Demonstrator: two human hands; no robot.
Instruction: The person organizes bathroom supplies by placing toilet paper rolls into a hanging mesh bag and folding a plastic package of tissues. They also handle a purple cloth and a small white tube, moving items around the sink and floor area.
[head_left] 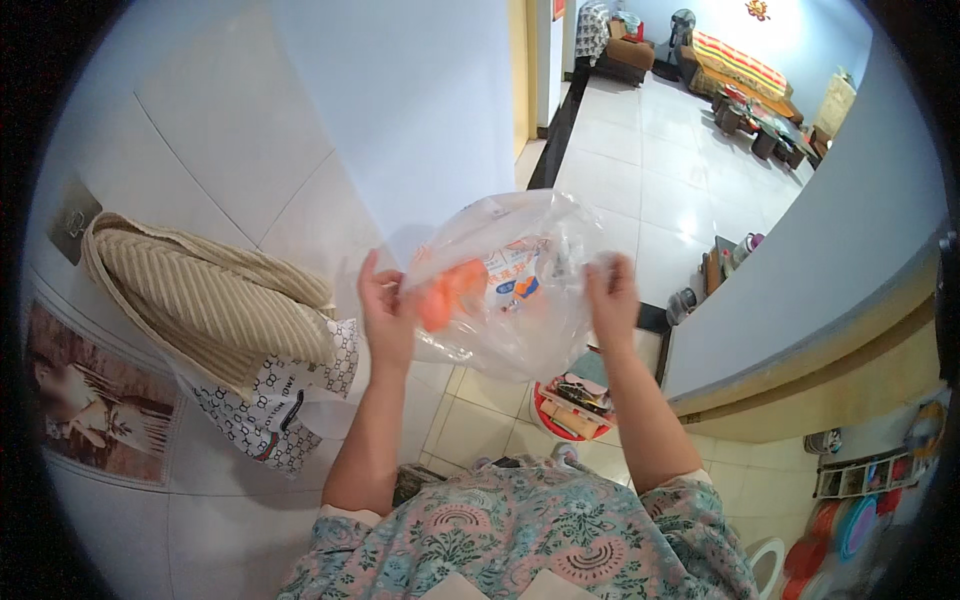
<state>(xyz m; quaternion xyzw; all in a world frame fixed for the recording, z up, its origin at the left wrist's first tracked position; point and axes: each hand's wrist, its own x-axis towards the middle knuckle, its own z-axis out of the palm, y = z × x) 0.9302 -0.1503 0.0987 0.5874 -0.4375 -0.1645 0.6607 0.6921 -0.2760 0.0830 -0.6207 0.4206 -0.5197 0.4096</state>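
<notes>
Stretched between my hands in front of me is a clear plastic bag point(535, 335), held up by its sides. Through its thin film shows something orange point(452, 293), whose kind I cannot make out. Beside that lies a white packet or printed patch point(515, 272) with orange and blue marks; whether it is inside or part of the bag is unclear. My left hand point(388, 305) pinches the bag's left edge. My right hand point(612, 283), slightly blurred, is closed on the right edge.
At the left, a striped beige towel point(215, 290) and a white patterned bag point(285, 425) hang from the tiled wall. Below my right forearm stands a red container point(570, 422) of assorted items. A doorway leads to a room with a couch point(740, 70) and a low table point(752, 120).
</notes>
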